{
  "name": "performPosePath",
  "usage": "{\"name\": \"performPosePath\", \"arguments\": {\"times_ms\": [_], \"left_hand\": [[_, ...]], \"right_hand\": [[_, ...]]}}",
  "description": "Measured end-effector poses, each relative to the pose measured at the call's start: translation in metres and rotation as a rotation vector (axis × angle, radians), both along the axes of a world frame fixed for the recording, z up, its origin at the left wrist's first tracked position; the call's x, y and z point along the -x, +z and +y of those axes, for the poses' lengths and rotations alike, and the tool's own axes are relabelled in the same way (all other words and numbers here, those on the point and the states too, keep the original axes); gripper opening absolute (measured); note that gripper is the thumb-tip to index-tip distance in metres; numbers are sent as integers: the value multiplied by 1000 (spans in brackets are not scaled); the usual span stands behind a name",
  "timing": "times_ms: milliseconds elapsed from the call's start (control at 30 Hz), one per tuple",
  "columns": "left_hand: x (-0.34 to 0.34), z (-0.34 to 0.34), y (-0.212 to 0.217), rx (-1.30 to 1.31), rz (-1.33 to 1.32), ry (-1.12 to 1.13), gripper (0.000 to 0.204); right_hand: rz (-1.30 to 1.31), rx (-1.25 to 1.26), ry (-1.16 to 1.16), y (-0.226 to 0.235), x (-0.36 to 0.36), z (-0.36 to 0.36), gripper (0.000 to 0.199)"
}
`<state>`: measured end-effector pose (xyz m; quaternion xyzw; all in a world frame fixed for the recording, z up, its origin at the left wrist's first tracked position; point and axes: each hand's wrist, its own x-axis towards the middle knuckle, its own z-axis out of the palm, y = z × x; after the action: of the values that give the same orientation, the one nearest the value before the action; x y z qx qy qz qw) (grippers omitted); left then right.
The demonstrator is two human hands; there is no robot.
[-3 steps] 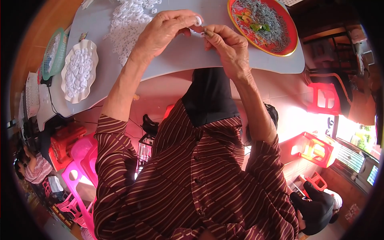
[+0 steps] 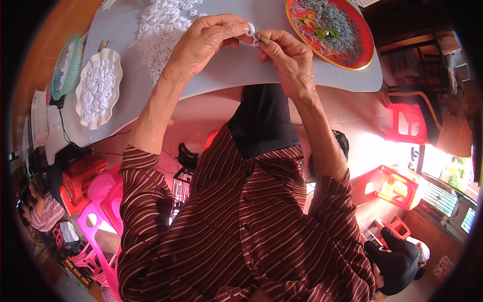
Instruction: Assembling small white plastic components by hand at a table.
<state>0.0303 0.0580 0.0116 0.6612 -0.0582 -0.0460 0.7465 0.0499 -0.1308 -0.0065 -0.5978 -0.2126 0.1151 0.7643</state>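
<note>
Above the grey table, my left hand (image 2: 204, 44) is closed, pinching a small white oval plastic piece (image 2: 250, 29) with a hole between thumb and forefinger. Close beside it, my right hand (image 2: 289, 58) is also closed, its thumb and forefinger on another small white plastic piece (image 2: 255, 43). The fingertips almost meet, and cannot show me whether the two pieces are joined. A heap of similar loose white pieces (image 2: 160, 38) spreads over the table beyond my left hand. To the right lies a red round tray (image 2: 369, 43) of small grey metal parts, with some yellow and green bits among them.
A white wavy-edged dish (image 2: 117, 75) of white pieces stands on the table (image 2: 221, 75) at left, beside a green basket (image 2: 74, 75). Pink chairs (image 2: 93, 221) and red stools (image 2: 402, 189) stand on the floor. Other people sit at lower left and lower right (image 2: 397, 261).
The white pieces at my fingertips have shifted slightly, the one in my left hand tilting and sitting closer to my right fingertips. Otherwise both hands stay in place.
</note>
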Motion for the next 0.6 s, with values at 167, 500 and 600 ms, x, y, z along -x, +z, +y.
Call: {"name": "performPosePath", "arguments": {"times_ms": [167, 500, 600], "left_hand": [[4, -3, -7, -35, 19, 13, 27], [7, -10, -10, 0, -34, 54, 26], [6, -16, -10, 122, -30, 133, 24]], "right_hand": [[21, -44, -7, -5, -2, 1, 14], [28, -82, 13, -6, -3, -1, 15], [28, -88, 31, -4, -2, -1, 14]]}}
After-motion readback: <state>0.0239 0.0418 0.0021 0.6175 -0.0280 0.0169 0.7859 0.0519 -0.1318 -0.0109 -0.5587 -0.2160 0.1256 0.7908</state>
